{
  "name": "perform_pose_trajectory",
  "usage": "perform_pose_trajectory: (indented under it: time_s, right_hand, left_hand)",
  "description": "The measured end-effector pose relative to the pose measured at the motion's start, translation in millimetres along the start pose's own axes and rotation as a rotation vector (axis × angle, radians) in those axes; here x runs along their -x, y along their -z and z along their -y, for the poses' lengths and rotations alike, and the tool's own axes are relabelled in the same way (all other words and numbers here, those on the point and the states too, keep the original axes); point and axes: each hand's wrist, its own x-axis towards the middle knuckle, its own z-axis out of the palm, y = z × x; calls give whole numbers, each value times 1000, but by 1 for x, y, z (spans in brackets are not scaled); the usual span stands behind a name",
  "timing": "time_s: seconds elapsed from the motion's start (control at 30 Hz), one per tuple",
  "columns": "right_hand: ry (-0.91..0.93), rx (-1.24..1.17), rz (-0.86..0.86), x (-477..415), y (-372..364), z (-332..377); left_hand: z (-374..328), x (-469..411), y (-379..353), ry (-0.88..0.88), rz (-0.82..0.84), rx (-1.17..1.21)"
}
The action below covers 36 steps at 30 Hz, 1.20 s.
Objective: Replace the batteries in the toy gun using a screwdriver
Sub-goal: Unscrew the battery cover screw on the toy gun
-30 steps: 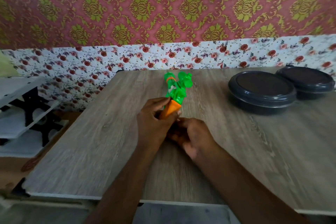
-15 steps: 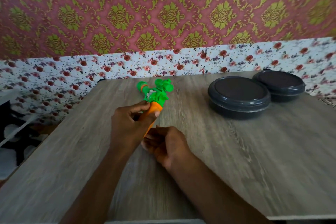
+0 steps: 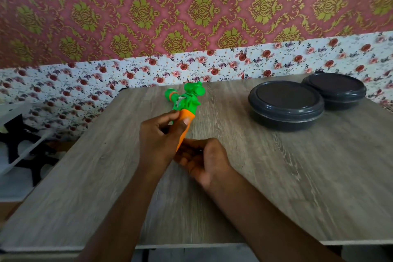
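Head view: toy gun (image 3: 188, 103), green with an orange grip, at centre frame over table (image 3: 276, 176). Left hand (image 3: 158, 140) wraps the grip. Right hand (image 3: 202, 161) curled at the grip's base; hold unclear. Dark lidded containers (image 3: 286, 102) upper right.

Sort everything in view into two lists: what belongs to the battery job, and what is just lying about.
Job: toy gun, gripped by the left hand; right hand at its orange lower end. No screwdriver shows.
Lying about: two dark lidded containers on the table; white rack at the left.
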Motion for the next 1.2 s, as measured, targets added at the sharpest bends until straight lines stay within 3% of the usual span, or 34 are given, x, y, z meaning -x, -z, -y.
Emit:
perform_pose_trajectory:
  time_s: [0.17, 0.33, 0.43, 0.53, 0.67, 0.9, 1.2]
  right_hand:
    - [39, 281, -117, -2, 2, 3]
    - [333, 671, -136, 3, 5, 0]
    - [676, 1371, -54, 11, 19, 4]
    - [646, 1964, 81, 23, 23, 7]
    - [614, 2331, 187, 33, 28, 5]
    - [657, 2288, 289, 29, 45, 2]
    - [730, 1667, 256, 21, 56, 18]
  left_hand:
    - [8, 10, 1, 122, -243, 276]
    - [23, 19, 6, 279, -391, 566]
    - [33, 21, 10, 363, -425, 693]
    - [35, 23, 13, 450, -454, 764]
    - [30, 26, 17, 529, -450, 808]
    - [27, 25, 19, 663, -412, 749]
    - [25, 23, 23, 702, -365, 800]
